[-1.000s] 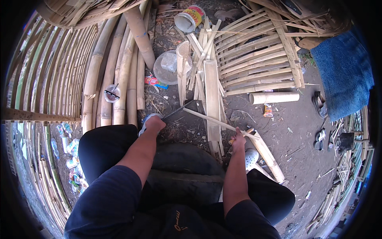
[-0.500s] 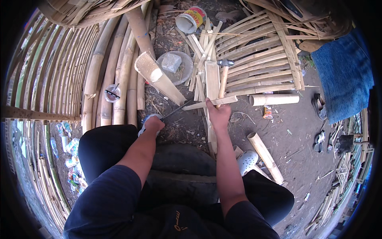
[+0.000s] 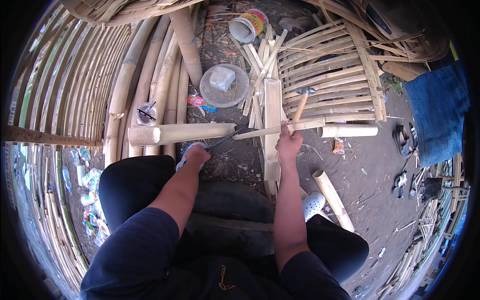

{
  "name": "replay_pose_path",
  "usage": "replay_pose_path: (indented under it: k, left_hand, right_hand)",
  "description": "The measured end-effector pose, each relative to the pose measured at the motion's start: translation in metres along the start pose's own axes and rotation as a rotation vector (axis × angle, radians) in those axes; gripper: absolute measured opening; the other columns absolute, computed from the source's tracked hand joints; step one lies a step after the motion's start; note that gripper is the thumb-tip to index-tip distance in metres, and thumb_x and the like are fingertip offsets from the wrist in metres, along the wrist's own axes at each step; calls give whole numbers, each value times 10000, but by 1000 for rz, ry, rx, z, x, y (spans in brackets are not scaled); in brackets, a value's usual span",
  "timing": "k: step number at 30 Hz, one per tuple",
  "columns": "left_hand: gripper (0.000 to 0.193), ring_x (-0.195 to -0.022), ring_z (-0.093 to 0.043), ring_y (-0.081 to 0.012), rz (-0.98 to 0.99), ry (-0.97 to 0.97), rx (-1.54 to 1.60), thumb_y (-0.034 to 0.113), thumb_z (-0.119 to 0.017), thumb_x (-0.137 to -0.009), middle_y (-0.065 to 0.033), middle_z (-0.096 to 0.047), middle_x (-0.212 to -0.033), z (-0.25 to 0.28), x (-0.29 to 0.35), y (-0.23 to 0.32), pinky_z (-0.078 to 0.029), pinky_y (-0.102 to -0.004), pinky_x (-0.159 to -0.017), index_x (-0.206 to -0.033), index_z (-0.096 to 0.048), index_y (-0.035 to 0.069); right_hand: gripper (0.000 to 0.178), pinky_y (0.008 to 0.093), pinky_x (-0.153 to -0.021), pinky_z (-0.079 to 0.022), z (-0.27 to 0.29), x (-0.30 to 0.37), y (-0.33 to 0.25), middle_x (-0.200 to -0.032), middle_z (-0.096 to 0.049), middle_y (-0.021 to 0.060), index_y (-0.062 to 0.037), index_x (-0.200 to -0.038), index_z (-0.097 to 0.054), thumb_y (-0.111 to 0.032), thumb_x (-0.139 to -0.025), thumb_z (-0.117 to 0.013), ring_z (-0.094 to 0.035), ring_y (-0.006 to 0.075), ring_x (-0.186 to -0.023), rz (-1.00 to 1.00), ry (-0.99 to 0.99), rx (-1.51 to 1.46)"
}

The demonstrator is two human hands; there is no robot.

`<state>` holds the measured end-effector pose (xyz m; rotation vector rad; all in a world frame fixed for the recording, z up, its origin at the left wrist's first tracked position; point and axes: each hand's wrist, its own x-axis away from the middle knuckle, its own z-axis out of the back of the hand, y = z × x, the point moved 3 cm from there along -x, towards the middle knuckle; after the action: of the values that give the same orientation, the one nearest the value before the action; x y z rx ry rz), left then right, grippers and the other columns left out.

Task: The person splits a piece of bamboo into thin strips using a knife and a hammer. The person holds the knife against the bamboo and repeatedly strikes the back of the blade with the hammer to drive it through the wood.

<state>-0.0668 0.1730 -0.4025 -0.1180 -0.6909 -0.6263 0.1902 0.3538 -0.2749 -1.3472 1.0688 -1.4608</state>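
Observation:
My left hand [image 3: 195, 154] is closed beside my left shoe, and a narrow dark blade [image 3: 221, 141] runs from it to the upper right. A thick piece of split bamboo [image 3: 195, 132] lies crosswise just beyond that hand, near the blade's tip. My right hand [image 3: 289, 146] is closed round the handle of a hammer [image 3: 302, 102], its dark head pointing away from me. The same hand also grips a long bamboo strip [image 3: 267, 132], held level across a flat bamboo slat [image 3: 273, 105]. How the fingers divide between hammer and strip is hidden.
A grey block [image 3: 222, 79] sits on a round slab [image 3: 210, 97] ahead. Long bamboo poles [image 3: 131, 65] lie at left, with a plastic cup [image 3: 146, 114] on them. A slatted bamboo panel [image 3: 325, 82] and a cut tube [image 3: 347, 131] lie at right. A bucket [image 3: 245, 29] lies tipped far ahead.
The thick bamboo piece has swung down leftward from a tilted position to nearly level. My right hand, with hammer and strip, has shifted slightly right. My left hand has hardly moved.

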Motion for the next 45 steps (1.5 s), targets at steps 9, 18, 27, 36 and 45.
replay_pose_path:
  k: [9, 18, 27, 36, 45]
  left_hand:
    - [428, -1049, -636, -289, -5, 15, 24, 324, -675, -700, -137, -668, -1094, -10, -8, -4, -504, -375, -885, -1051, -693, 80]
    - [444, -1050, -633, -305, -53, 44, -30, 294, -666, -685, -155, -658, -1117, -16, 12, -1, -504, -394, -886, -1060, -682, 56]
    - [369, -916, -662, -270, -107, -221, 66, 362, -655, -726, -142, -691, -912, -13, 18, 23, -503, -401, -821, -953, -711, 77]
    - [356, -516, -516, -187, -165, -426, -293, 283, -680, -783, -44, -566, -547, 144, 10, 69, -435, -427, -582, -516, -538, 95]
    - [197, -614, -658, -189, -358, 91, -279, 216, -676, -654, -122, -662, -649, 280, 177, 60, -513, -315, -603, -609, -677, 24]
  right_hand:
    - [192, 266, -353, -336, 72, -24, 45, -753, -494, 95, -25, -978, -431, -65, -854, -572, -418, 109, -442, -213, 301, -334]
    - [142, 254, -332, -290, 18, 13, 2, -601, -411, 5, -45, -867, -448, -79, -820, -578, -356, 83, -393, -153, 41, -200]
    - [108, 302, -528, -417, 3, 51, -51, -639, -571, 28, 25, -755, -554, -53, -783, -624, -531, 88, -566, 468, -177, 192]
    - [122, 285, -333, -339, 14, 73, -151, -606, -511, 33, 9, -893, -518, -75, -832, -583, -449, 96, -411, 262, -221, -12]
    - [124, 258, -339, -275, 75, 115, -244, -587, -398, -19, -79, -938, -406, -26, -863, -489, -326, 67, -382, 316, -237, -279]
